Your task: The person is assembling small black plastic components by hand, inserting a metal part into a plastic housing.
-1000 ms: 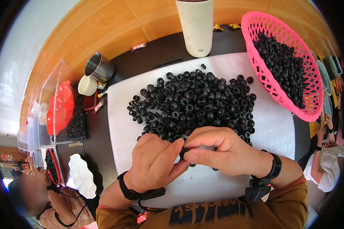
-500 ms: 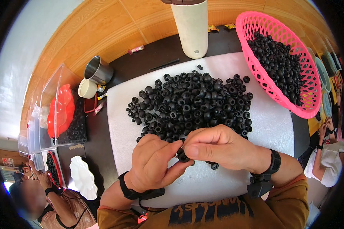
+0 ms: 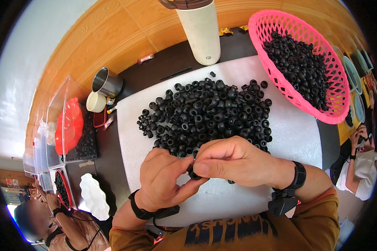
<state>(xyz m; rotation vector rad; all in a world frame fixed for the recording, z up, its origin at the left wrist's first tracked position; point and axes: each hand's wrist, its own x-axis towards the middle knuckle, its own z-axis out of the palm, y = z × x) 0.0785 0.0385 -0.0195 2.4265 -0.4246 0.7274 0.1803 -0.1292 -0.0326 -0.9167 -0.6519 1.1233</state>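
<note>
My left hand point(image 3: 165, 180) and my right hand point(image 3: 241, 163) meet in front of a heap of small black hollow rounded parts point(image 3: 209, 111). Between their fingertips is one such black part point(image 3: 192, 172), pinched by the left thumb and forefinger. The right thumb and forefinger close on it from the other side and cover much of it. Whether a second small piece is in the fingers cannot be made out. Under the heap lies a white foam sheet point(image 3: 289, 146), and a loose part point(image 3: 231, 182) peeks out below my right hand.
A pink lattice basket point(image 3: 255, 35) of black parts stands at the far right. Behind the sheet are a white tumbler point(image 3: 200, 37) and a steel cup point(image 3: 109, 83). Leftward sit a clear box point(image 3: 50, 134) and a white scalloped dish point(image 3: 94, 196). People work at both sides.
The view has shifted slightly. Both hands stay together at the front of the heap, and the right fingers now cover more of the black part.
</note>
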